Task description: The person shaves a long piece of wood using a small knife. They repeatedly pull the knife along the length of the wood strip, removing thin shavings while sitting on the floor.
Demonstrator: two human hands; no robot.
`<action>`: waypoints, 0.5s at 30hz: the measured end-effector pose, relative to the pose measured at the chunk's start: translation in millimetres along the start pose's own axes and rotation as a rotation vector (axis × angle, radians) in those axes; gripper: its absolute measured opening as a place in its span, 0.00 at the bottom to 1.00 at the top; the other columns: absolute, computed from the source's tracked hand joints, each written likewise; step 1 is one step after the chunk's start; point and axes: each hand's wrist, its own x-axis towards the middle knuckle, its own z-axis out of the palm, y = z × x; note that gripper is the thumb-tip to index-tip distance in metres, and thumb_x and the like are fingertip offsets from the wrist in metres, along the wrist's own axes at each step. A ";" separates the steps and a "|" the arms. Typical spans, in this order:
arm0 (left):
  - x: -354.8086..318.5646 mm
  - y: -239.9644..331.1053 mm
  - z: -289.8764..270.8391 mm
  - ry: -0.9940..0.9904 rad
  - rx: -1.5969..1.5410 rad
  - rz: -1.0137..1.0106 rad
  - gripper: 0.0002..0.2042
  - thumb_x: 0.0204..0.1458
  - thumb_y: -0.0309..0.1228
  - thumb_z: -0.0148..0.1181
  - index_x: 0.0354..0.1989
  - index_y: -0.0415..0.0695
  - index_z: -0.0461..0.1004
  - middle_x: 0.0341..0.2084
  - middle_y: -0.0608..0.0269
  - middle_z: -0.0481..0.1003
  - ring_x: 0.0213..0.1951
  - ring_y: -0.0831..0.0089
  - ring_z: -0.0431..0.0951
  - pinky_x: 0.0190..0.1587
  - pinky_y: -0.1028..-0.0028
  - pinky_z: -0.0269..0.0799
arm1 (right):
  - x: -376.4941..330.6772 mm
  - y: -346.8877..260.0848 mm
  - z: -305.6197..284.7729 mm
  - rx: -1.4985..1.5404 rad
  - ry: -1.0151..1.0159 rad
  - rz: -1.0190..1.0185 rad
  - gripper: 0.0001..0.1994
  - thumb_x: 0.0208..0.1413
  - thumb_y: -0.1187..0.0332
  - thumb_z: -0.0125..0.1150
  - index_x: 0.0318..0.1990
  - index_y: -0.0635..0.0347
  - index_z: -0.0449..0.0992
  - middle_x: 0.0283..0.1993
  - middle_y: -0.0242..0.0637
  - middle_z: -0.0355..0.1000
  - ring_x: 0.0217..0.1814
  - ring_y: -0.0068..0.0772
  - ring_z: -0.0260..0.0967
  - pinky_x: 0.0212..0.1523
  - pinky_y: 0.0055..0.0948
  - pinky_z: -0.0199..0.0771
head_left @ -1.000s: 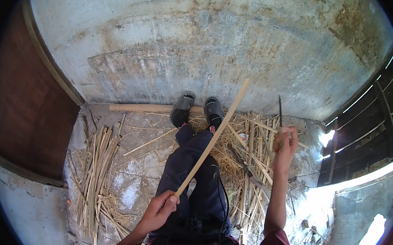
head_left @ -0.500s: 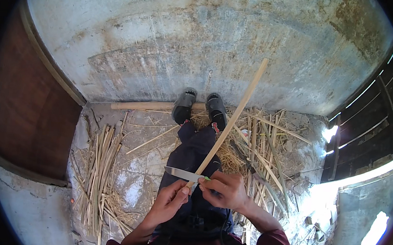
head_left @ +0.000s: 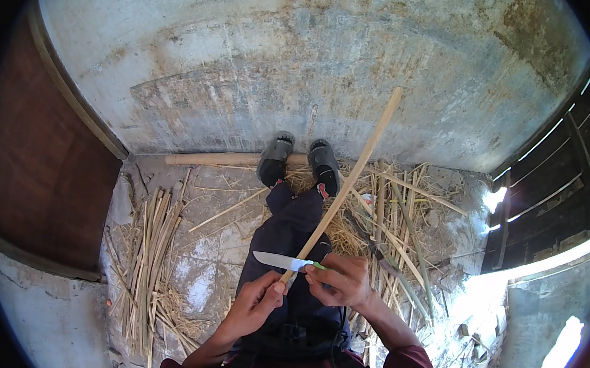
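Observation:
A long, pale bamboo strip (head_left: pixel 351 181) slants up and to the right from my lap, its far end in front of the wall. My left hand (head_left: pixel 256 306) is closed around its near end, thumb on top. In my right hand (head_left: pixel 340 281) is a knife (head_left: pixel 281 260) with a green handle, gripped by thumb and fingers. Its blade points left and lies across the strip just beyond my left fingers. Whether the edge bites into the bamboo cannot be made out.
A bundle of split strips (head_left: pixel 154 242) lies on the floor at left, and more sticks (head_left: pixel 408 226) with shavings (head_left: pixel 346 239) at right. A thick pole (head_left: pixel 215 158) runs along the foot of the stained wall (head_left: pixel 303 61). Dark slatted boards (head_left: pixel 555 182) stand at right.
The knife has shifted slightly right along with my right hand, and its blade tip has moved the same way. My left hand and the strip stay nearly where they were.

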 end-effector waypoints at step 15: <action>-11.4 7.3 -5.4 -0.064 -0.243 -0.138 0.16 0.79 0.41 0.50 0.43 0.41 0.72 0.23 0.75 0.62 0.24 0.88 0.56 0.25 0.81 0.51 | 2.0 29.8 -17.4 -0.072 0.171 0.051 0.07 0.49 0.76 0.76 0.34 0.55 0.83 0.22 0.31 0.70 0.15 0.28 0.66 0.15 0.31 0.62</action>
